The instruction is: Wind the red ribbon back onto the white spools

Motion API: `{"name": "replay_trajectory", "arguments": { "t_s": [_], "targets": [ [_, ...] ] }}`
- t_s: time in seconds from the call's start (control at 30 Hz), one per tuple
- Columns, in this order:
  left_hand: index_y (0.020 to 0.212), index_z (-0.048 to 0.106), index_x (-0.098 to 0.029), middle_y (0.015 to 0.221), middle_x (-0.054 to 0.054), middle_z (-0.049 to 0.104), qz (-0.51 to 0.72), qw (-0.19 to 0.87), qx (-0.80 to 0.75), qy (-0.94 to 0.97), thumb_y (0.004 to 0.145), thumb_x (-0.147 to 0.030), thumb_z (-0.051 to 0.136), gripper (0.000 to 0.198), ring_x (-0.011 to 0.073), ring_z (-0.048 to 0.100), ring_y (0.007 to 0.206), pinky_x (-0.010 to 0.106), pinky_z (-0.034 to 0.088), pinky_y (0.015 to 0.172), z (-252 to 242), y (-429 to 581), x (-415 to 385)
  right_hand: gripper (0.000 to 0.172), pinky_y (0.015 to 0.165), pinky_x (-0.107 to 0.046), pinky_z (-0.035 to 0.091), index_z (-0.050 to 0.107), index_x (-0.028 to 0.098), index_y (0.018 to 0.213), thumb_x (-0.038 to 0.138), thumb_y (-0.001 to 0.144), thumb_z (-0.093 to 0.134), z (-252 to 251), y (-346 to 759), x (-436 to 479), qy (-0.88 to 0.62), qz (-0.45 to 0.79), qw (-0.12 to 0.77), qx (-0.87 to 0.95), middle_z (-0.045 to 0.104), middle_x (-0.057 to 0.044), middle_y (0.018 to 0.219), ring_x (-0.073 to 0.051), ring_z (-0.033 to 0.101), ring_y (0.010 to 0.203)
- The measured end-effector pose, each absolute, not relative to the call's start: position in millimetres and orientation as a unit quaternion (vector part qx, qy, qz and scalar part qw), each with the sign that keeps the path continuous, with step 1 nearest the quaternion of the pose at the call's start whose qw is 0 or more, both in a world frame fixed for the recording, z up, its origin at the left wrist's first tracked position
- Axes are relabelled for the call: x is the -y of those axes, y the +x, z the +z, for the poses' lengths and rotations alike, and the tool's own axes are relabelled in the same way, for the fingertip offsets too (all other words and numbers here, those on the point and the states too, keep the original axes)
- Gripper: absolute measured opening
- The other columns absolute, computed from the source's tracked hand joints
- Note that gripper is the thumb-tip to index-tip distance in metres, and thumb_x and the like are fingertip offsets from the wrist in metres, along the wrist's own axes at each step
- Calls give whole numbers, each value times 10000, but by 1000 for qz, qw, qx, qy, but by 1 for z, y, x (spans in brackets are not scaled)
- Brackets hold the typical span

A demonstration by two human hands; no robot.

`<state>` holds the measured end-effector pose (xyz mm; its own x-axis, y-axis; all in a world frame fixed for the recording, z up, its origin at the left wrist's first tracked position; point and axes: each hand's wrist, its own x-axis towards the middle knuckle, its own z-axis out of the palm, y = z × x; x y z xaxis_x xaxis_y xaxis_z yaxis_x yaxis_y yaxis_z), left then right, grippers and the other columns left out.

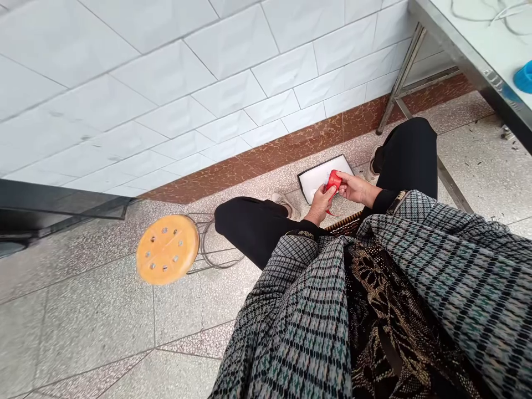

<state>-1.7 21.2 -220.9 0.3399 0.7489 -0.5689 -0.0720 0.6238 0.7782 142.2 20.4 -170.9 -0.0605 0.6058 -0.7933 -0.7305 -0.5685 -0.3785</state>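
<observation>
On the speckled tile floor (83, 332), a white tray (318, 178) is laid between the shoes (286, 205). A small red object (333, 181) is held above it, pinched by the nearly closed left hand (320, 205) and right hand (357, 187), and a red strand (329, 212) is left hanging loose.

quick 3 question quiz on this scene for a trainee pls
1. True or false: the left hand and the right hand are both touching the small red object.
2. Multiple choice: what lies just beyond the hands?
A. a flat white tray with a dark rim
B. a pair of scissors
C. a folded towel
3. Fill in the blank: the round stool seat on the floor is coloured ____.

Key: 1 true; 2 A; 3 orange
</observation>
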Motion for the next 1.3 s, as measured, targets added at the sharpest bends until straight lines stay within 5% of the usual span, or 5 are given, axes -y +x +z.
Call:
{"name": "replay_trajectory", "arguments": {
  "t_s": [0.57,0.8,1.1,1.3],
  "targets": [
    [895,594,-191,568,-104,396,242,810,-468,259,774,-536,931,497,18,199,399,212,69,421,-288,0,-73,310,400,-87,390,539,192,811,235,1118,546,-228,119,-72,-596,639,464,-146,506,79,521,-31,369,387],
    [761,594,-176,541,-75,417,179,767,-567,240,798,-402,929,405,36,225,432,217,107,435,-329,-13,-108,311,468,-82,450,501,211,821,272,1125,513,-283,122,-108,-645,581,461,-182,451,93,531,-39,403,423],
    [730,492,-214,527,-117,307,207,738,-629,134,879,-386,849,423,49,226,436,192,316,472,-372,-43,-149,260,471,-99,465,532,225,844,330,1060,633,-373,130,-153,-704,534,429,-189,455,95,527,-54,425,441],
    [786,545,-197,575,-108,386,202,737,-641,68,873,-335,850,346,38,297,458,193,443,558,-403,-68,-143,283,450,-94,398,523,214,767,170,1018,647,-422,127,-172,-745,537,373,-132,445,92,518,-55,409,473]
  ]
}}
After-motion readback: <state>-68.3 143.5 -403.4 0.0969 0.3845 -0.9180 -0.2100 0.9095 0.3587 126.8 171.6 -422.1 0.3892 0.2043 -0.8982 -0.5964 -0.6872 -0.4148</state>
